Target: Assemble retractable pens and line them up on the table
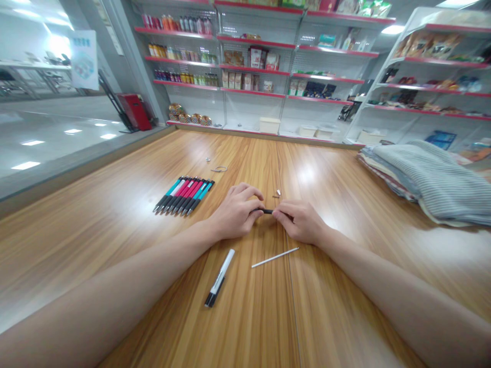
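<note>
Our left hand (238, 211) and right hand (302, 221) pinch opposite ends of a slim black pen piece (267, 211), held between them over the surface (253, 317), its long axis running left to right.

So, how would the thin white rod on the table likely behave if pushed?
The thin white rod would probably roll, being slim on a flat, glossy table. It is likely light, given its slenderness. Its straight shape suggests it stays fairly stiff.

Black tube (267, 211), white refill (275, 257), striped cloth (433, 166)
</note>
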{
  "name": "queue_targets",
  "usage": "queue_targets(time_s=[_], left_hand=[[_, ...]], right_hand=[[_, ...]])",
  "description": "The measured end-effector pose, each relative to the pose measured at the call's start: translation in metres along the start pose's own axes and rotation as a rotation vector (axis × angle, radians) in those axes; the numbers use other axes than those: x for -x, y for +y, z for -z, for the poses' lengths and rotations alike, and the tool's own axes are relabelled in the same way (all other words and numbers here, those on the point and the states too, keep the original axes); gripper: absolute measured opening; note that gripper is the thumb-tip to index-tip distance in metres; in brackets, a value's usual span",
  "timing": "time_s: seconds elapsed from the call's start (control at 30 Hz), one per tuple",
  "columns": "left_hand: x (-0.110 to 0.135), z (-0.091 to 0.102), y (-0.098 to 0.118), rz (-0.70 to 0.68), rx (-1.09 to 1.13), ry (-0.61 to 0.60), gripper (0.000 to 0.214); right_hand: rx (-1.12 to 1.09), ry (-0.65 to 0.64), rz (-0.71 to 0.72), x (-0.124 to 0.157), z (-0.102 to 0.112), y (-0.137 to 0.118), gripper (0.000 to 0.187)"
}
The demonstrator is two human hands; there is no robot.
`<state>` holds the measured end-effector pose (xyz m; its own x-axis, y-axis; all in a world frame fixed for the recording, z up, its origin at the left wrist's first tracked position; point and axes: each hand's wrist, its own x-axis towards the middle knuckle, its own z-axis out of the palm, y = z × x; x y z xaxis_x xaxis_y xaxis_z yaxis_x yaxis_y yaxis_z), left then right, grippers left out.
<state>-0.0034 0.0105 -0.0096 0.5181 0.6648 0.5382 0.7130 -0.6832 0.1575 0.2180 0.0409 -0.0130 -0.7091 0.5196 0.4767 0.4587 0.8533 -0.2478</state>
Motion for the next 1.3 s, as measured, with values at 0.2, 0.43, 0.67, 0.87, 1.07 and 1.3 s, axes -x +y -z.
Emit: queue_targets(time_s=[0.2,0.43,0.67,0.87,1.07,1.3], left_hand=[[0.0008,0.0009,0.0004,0.012,-0.006,-0.024,0.021],[0.0007,-0.0004,-0.0002,0.002,0.004,-0.008,0.019],[0.0003,0.0013,-0.0004,-0.003,0.020,0.006,0.015],[0.0000,0.0014,-0.0006,-0.016,0.027,0.020,0.012],[0.0000,0.0015,-0.0003,-0.008,0.048,0.029,0.007],[0.0007,-0.0063,-0.0055,0.158,0.201,0.242,0.010]], right_hand=[[0.013,-0.002,0.001,0.0011,-0.0002,0.0013,0.029],[0.007,-0.010,0.001,0.0009,-0.0001,0.0018,0.028],[0.007,-0.010,0.008,0.0018,0.0010,0.0019,0.030],[-0.004,-0.001,0.017,0.0021,0.0010,0.0026,0.029],[-0.020,0.011,0.003,0.0013,0.0006,0.0013,0.029],[-0.064,0.073,-0.060,0.0001,-0.0001,0.0005,0.031]])
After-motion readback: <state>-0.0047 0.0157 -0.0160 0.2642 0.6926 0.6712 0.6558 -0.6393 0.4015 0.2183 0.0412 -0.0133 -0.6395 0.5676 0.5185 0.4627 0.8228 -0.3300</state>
